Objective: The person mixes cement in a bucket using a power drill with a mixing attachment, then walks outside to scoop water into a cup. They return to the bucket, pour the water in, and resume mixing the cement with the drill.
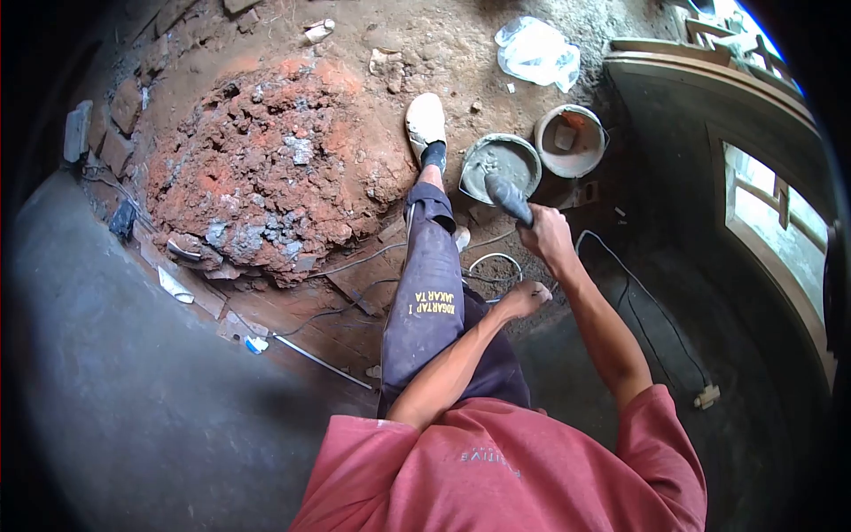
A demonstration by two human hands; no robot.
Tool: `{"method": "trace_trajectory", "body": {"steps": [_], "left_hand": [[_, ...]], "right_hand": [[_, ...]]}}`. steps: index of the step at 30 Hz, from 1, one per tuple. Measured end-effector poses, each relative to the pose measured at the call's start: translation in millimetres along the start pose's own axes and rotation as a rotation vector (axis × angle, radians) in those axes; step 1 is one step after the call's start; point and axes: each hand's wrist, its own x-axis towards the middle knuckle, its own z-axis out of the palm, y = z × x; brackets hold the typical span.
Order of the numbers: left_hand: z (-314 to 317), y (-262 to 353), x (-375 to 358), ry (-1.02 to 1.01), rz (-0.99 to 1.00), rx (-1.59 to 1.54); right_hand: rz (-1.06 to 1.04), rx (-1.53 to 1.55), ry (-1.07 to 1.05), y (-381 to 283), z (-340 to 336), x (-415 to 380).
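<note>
My right hand is closed around the dark end of a grey, rounded, elongated tool. Its kind does not show clearly. The tool's far end overlaps the rim of a bucket of wet grey mortar in this view. My left hand is curled closed in front of my thigh, below and left of the right hand. What its fingers hold, if anything, is hidden. Close by the left hand, a white cable loops on the ground.
A second bucket stands beside the mortar bucket. Reddish rubble and soil lie heaped at left. A white plastic bag rests beyond the buckets. A wall with a framed opening rises at right. A thin rod lies near my leg.
</note>
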Motion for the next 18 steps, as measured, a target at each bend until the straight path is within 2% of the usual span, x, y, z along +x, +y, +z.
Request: {"method": "trace_trajectory", "body": {"steps": [1,2,4,5,6,8,12,16,18], "left_hand": [[2,-3,2,-0.039,-0.135,0.011],[0,-1,4,-0.044,-0.116,0.025],[1,-1,2,-0.026,-0.037,0.146],[2,4,1,-0.016,-0.071,0.145],[2,10,0,-0.017,-0.071,0.143],[4,12,0,-0.017,-0.173,0.119],[7,7,-1,-0.021,-0.085,0.132],[1,9,-2,-0.099,-0.106,0.130],[1,4,-2,-0.103,-0.057,0.137]], "right_hand": [[0.061,0.054,0.017,8,1,-1],[0.057,0.049,0.040,15,-3,-3],[0.207,0.245,0.186,23,-6,-19],[0.337,0.387,0.225,13,-15,-27],[0.265,0.357,0.363,22,-11,-33],[0.354,0.348,0.361,21,-23,-51],[0.348,0.306,0.329,15,-35,-84],[0.302,0.272,0.329,11,-36,-110],[0.308,0.308,0.330,5,-43,-120]]}}
